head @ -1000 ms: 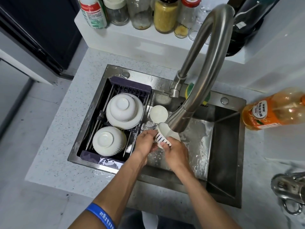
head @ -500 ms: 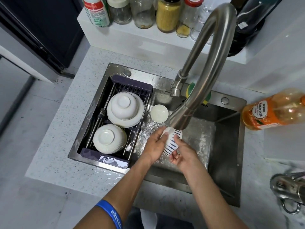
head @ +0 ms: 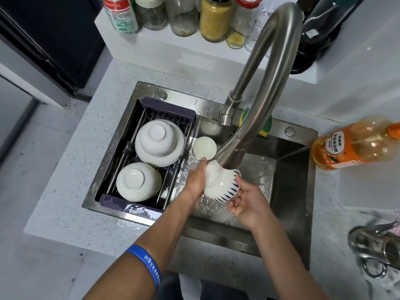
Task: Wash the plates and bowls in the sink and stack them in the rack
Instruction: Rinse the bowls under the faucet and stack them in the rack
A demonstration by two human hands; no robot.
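A white bowl with blue stripes (head: 223, 189) hangs bottom-up under the faucet head (head: 231, 152), over the wet steel sink (head: 290, 169). My left hand (head: 195, 180) grips its left side, fingers hidden behind it. My right hand (head: 245, 202) holds it from below right, thumb on the striped wall, fingers curled under the rim. The dark rack (head: 173, 112) spans the sink's left part. It holds a plate (head: 147, 158) with an inverted white bowl (head: 157, 137) on it, and a second inverted white bowl (head: 137, 184). A small white dish (head: 204, 148) sits in the sink beside the rack.
The tall curved faucet (head: 266, 68) arches over the sink's middle. A yellow-green sponge (head: 267, 126) lies behind it. An orange detergent bottle (head: 355, 146) stands on the right counter, metal ware (head: 378, 250) nearer me. Several jars (head: 214, 18) line the back shelf.
The striped bowl has been turned from mouth-up to bottom-up under the faucet. My right hand slid from its top down to beneath its rim.
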